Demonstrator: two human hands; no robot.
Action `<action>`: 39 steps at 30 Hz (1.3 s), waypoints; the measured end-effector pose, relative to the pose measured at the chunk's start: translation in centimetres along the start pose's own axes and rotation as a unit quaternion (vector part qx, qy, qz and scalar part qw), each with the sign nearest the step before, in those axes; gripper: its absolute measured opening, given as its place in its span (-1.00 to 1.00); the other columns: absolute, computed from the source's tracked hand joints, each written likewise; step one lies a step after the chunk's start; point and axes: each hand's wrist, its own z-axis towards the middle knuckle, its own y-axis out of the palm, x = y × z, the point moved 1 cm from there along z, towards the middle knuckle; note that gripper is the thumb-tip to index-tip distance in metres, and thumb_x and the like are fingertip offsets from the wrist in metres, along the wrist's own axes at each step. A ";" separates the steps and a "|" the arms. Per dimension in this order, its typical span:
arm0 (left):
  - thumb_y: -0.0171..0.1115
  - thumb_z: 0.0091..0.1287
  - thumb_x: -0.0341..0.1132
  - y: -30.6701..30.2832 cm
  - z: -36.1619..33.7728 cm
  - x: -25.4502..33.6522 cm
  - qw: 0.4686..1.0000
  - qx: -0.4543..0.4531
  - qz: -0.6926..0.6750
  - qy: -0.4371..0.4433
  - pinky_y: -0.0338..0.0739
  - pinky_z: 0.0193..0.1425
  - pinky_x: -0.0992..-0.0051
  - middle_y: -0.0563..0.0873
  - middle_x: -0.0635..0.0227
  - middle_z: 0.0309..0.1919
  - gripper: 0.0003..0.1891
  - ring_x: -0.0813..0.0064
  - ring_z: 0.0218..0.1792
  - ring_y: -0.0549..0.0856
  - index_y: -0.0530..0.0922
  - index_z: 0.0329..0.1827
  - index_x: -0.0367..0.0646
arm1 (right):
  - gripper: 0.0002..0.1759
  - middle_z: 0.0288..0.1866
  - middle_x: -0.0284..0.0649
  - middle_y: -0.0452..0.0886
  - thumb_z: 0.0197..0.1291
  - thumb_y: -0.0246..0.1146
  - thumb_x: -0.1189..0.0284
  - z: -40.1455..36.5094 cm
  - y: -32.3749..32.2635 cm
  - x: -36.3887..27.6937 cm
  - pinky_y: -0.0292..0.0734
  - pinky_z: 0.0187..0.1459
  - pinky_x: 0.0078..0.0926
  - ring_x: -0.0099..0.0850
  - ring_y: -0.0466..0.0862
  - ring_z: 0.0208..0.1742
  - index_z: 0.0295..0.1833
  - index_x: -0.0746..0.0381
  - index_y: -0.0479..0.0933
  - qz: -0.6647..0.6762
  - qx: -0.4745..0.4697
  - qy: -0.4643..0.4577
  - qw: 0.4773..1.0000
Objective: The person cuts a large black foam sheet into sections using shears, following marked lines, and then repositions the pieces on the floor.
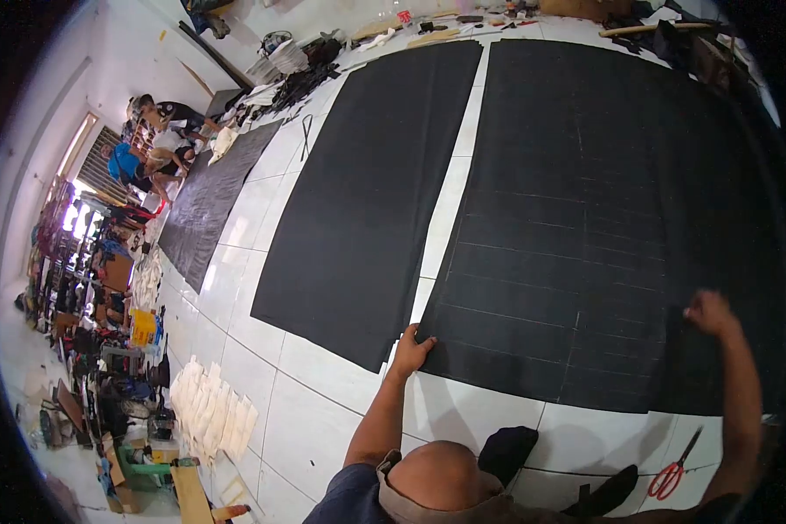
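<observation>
A large black sheet, marked with thin pale lines, lies on the white tiled floor in front of me. My left hand is at its near left corner, thumb and fingers around the edge. Over the sheet's right part, my right hand is closed and slightly blurred. A small pale tip shows at its fingers, too small to name. Scissors with red handles lie on the tiles below my right arm. A second black sheet lies just left of the first, a narrow strip of tile between them.
Several people crouch at the far left by another dark sheet. Dark scissors lie on the tiles. A pile of cream pieces sits at lower left, near cluttered shelves. Scraps and tools line the far wall.
</observation>
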 end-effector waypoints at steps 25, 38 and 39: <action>0.11 0.10 -0.52 1.6 -7.2 -2.5 0.863 -0.156 -0.475 -0.073 0.60 0.10 0.29 0.65 0.13 -0.02 -0.47 0.21 0.02 0.65 0.42 0.24 -0.28 | -0.25 0.29 0.02 0.39 0.14 0.33 0.05 -11.2 11.9 -0.6 0.41 0.25 -0.02 0.06 0.44 0.29 0.38 0.14 0.31 0.124 -0.121 -0.204 0.964; 0.38 0.27 -0.20 4.3 -6.8 -1.4 0.909 0.139 -0.368 -0.142 0.38 -0.64 0.39 0.53 0.30 -0.60 -0.67 0.35 -0.67 0.51 0.43 -0.21 -0.22 | -0.12 0.59 0.00 -0.02 0.17 0.24 -0.13 -10.5 14.0 1.6 0.00 0.48 0.10 0.09 -0.02 0.57 0.53 -0.03 0.15 0.017 -0.029 -0.276 0.961; 0.39 0.27 -0.20 4.1 -6.3 -1.6 0.918 0.129 -0.349 -0.141 0.39 -0.65 0.39 0.55 0.29 -0.57 -0.66 0.34 -0.67 0.51 0.43 -0.20 -0.23 | -0.13 0.59 -0.01 -0.02 0.19 0.22 -0.14 -10.6 14.4 1.8 -0.06 0.50 0.10 0.07 -0.06 0.59 0.53 -0.04 0.14 0.011 -0.045 -0.267 0.962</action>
